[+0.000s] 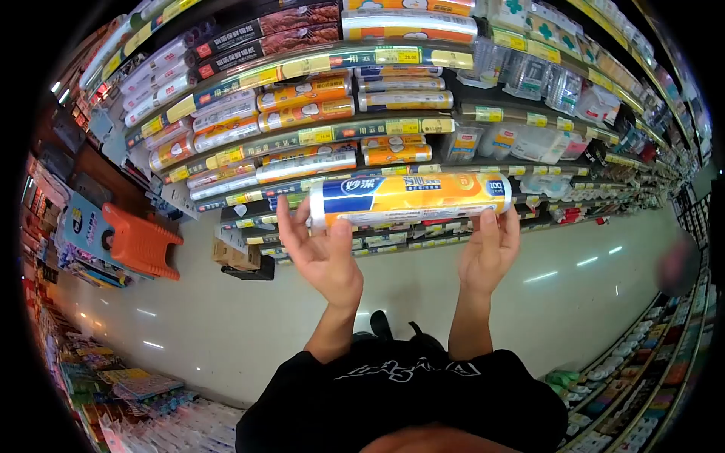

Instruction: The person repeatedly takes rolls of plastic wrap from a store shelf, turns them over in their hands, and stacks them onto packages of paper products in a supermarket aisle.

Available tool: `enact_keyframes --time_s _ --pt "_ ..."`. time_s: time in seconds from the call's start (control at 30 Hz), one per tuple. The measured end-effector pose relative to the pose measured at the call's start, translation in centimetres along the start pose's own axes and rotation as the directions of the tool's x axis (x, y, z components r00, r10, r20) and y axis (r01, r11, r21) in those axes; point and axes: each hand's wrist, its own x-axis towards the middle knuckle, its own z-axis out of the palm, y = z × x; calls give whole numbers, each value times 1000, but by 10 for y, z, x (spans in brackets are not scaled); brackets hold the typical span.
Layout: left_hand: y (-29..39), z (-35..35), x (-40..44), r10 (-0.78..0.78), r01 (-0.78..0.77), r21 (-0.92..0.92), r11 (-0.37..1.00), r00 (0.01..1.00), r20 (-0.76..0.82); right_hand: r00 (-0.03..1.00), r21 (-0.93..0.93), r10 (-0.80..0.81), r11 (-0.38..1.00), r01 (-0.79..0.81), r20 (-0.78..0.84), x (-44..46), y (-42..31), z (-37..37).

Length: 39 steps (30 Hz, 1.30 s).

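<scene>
A long roll in a yellow, blue and white wrapper is held level in front of the shelves, its printed label facing me. My left hand grips its left end, thumb on the lower near side and fingers behind and beside the end. At the right end, my right hand holds it the same way, thumb against the wrapper and fingers round the back. Behind the roll, shelves carry similar orange and yellow rolls and white-wrapped rolls.
Clear plastic containers stand on the shelves at the upper right. Orange stacked plastic stools and cardboard boxes are on the left. Pale tiled floor lies below; more goods shelves line the lower right.
</scene>
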Motion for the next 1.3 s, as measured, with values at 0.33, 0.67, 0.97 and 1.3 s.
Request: enact_keyframes --time_s 0.33,0.67,0.97,1.3 --pt "-101 20 70 -87 85 50 995 996 32 1000 -48 4 999 -5 -12 89 79 17" --pt "-201 64 158 -14 -94 655 750 987 158 970 -320 201 936 -149 139 224 177 16" --pt "-249 86 200 -115 -190 897 400 960 254 951 -673 -8 705 225 309 288 223 23" --pt "-237 80 200 -226 -284 911 299 906 357 889 -398 242 914 -74 390 271 237 40"
